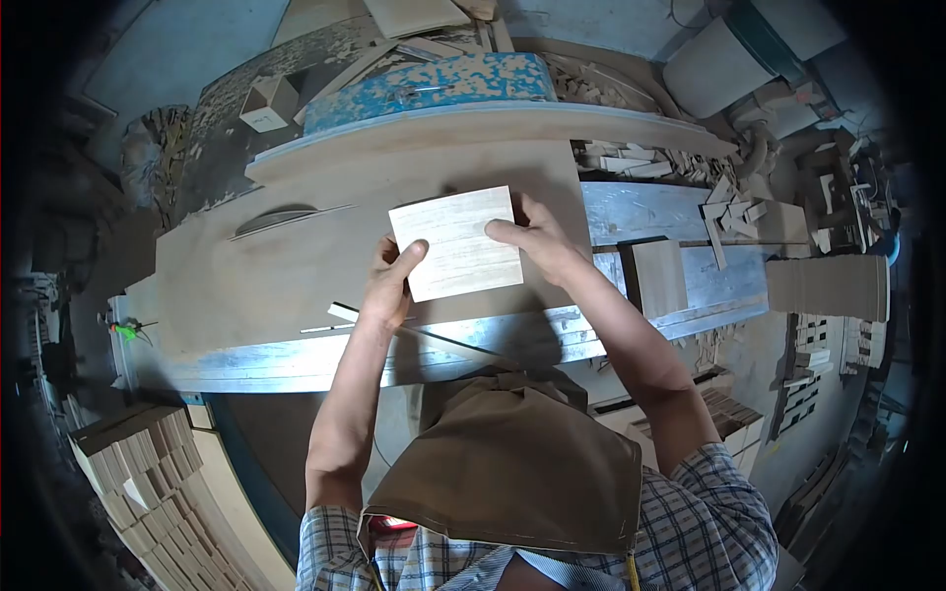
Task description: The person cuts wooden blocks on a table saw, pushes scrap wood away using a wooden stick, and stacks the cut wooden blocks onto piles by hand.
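A pale rectangular wood board (458, 261) with fine grain lines is held up over the bench, its flat face toward me. My left hand (396, 271) grips its left edge, thumb lying on the face. On the opposite edge, my right hand (532, 236) has its thumb on the face too, with the fingers hidden behind. Below the board, a thin wood strip (448, 345) slants across the bench's metal front edge. To the left, a dark curved slot with a thin blade-like piece (281, 222) shows in the brown work surface (227, 305).
A long wood rail (473, 126) runs across the back, before a blue, paint-worn piece (434, 87). Wood blocks (658, 279) and offcuts (631, 161) lie at right. Stacked boards (163, 483) stand at lower left. A small green object (128, 330) sits at the left end.
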Demonstrator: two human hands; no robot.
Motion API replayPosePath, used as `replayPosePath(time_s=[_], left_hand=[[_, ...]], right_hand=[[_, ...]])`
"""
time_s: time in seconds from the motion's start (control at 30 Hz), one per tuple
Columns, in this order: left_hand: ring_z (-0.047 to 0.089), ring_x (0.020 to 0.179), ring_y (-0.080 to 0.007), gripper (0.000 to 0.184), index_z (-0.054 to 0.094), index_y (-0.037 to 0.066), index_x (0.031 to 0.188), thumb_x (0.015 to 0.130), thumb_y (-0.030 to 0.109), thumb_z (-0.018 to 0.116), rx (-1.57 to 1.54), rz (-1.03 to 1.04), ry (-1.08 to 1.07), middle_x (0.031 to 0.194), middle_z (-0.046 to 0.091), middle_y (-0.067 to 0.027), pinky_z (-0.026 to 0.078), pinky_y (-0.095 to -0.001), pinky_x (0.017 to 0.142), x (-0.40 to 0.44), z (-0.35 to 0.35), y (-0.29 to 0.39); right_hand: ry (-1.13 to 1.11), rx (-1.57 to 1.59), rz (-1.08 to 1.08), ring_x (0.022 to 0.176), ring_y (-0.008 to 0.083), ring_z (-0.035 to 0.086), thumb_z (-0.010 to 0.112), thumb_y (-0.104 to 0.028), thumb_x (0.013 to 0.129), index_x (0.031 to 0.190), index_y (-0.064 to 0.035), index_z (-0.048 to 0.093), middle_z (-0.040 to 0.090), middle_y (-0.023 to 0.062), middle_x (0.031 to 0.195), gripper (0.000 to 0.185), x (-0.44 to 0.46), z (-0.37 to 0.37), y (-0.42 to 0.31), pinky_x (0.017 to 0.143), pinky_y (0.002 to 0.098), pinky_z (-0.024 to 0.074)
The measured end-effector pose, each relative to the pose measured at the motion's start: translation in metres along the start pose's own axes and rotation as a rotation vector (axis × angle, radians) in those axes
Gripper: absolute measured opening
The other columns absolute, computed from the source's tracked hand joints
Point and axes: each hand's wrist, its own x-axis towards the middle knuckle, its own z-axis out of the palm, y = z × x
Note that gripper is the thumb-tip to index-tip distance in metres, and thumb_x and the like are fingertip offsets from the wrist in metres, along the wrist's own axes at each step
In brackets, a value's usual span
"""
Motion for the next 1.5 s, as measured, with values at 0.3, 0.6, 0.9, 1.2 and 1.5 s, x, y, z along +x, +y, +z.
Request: replayPosePath(time_s=[0.3,0.6,0.9,1.2,1.5], left_hand=[[0.054,0.129,-0.0221,0.055,0.056,-0.002,0.130,0.098,0.038,0.076,-0.081,-0.016,0.238,0.129,0.064,-0.0150,0.042,-0.0375,0.110,0.047,-0.022,-0.005],[0.066,0.106,-0.0285,0.092,0.047,-0.007,0.141,0.095,0.072,0.058,0.030,-0.295,0.387,0.126,0.060,-0.0188,0.054,-0.0439,0.094,0.073,-0.030,-0.008],[0.070,0.092,-0.0266,0.068,0.054,-0.002,0.134,0.104,0.059,0.049,0.192,-0.355,0.379,0.111,0.066,-0.0167,0.058,-0.0409,0.077,0.120,-0.039,0.004],[0.070,0.099,-0.0334,0.065,0.049,-0.001,0.140,0.107,0.055,0.044,0.131,-0.389,0.450,0.121,0.063,-0.0227,0.062,-0.0448,0.080,0.143,-0.025,0.005],[0.071,0.109,-0.0354,0.075,0.052,-0.006,0.136,0.104,0.062,0.049,0.270,-0.565,0.279,0.127,0.065,-0.0263,0.061,-0.0467,0.087,0.131,-0.045,0.026]], right_hand=[[0.084,0.280,0.212,0.129,0.0261,0.059,0.078,-0.039,0.093,0.144,0.0029,0.054,0.063,0.0174,0.138,0.071,0.043,0.044,0.048,0.108,0.0409,0.0471],[0.074,0.193,0.250,0.133,0.0278,0.057,0.074,-0.045,0.093,0.150,-0.0016,0.051,0.059,0.0159,0.147,0.075,0.160,0.072,0.051,0.109,0.0418,0.0449],[0.136,-0.718,0.263,0.126,0.0383,0.063,0.062,-0.066,0.089,0.128,0.0006,0.070,0.068,0.0266,0.129,0.077,0.189,0.063,0.035,0.107,0.0446,0.0496],[0.090,-0.870,0.203,0.107,0.0406,0.072,0.060,-0.062,0.089,0.111,0.0024,0.076,0.074,0.0291,0.107,0.069,0.212,0.064,0.010,0.099,0.0460,0.0548],[0.148,-0.725,0.116,0.101,0.0468,0.071,0.053,-0.054,0.097,0.098,0.0066,0.075,0.072,0.0325,0.104,0.064,0.164,0.053,0.035,0.093,0.0511,0.0552]])
